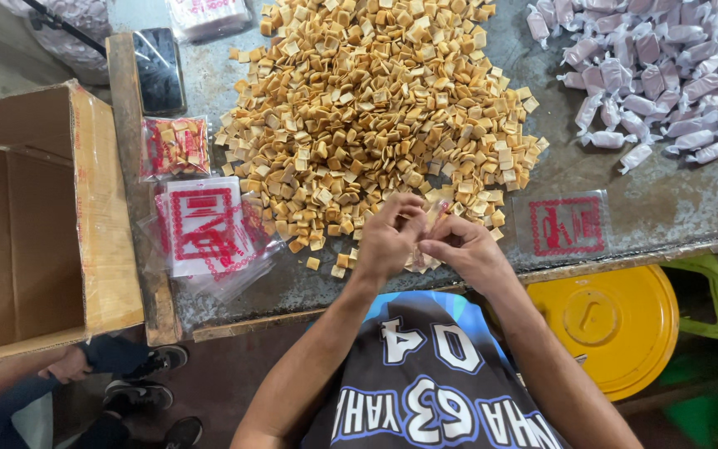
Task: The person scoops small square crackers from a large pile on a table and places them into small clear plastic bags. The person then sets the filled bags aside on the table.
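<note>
Both hands pinching one small clear bag at lower centre of the frame.

Left hand (388,241) and right hand (467,249) grip the bag (432,218) between closed fingertips; cracker pile (376,108) lies directly above, equally near both.

Snack heap (376,116) between cardboard box (35,224) and wrapped candies (666,75).

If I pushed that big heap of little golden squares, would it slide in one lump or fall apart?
Probably fall apart: the heap of golden squares is many loose pieces, with strays already scattered at its edge. Each piece looks small and puffy, so likely light and perhaps crumbly. The flat shapes seem unlikely to roll far on the rough grey table.
</note>
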